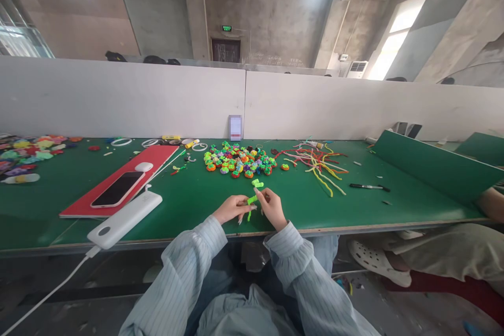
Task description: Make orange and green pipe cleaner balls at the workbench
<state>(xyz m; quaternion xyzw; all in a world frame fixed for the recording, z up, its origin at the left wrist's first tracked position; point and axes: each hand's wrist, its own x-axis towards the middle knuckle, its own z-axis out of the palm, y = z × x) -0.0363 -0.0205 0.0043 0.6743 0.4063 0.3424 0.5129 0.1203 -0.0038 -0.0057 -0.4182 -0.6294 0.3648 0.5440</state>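
Observation:
Close to the table's front edge, my two hands meet over a bright green pipe cleaner (252, 200). It looks coiled in its upper part, and a loose tail hangs below. My left hand (232, 208) pinches it from the left side. From the right, my right hand (272, 209) has thumb and fingers closed on its upper end. Just beyond the fingertips lie short, thick light-green pieces (258, 184). Farther back is a pile of small colourful fuzzy balls with green tops (236, 160). Loose red, yellow and pale pipe cleaners (321, 163) spread out to its right.
On the left are a red folder (157, 155), a phone (118, 189) and a white power bank (125, 219) with a cable. A black pen (370, 187) lies at right, before a green divider (437, 168). Another phone (235, 127) leans on the white partition (157, 100). A person sits at far right.

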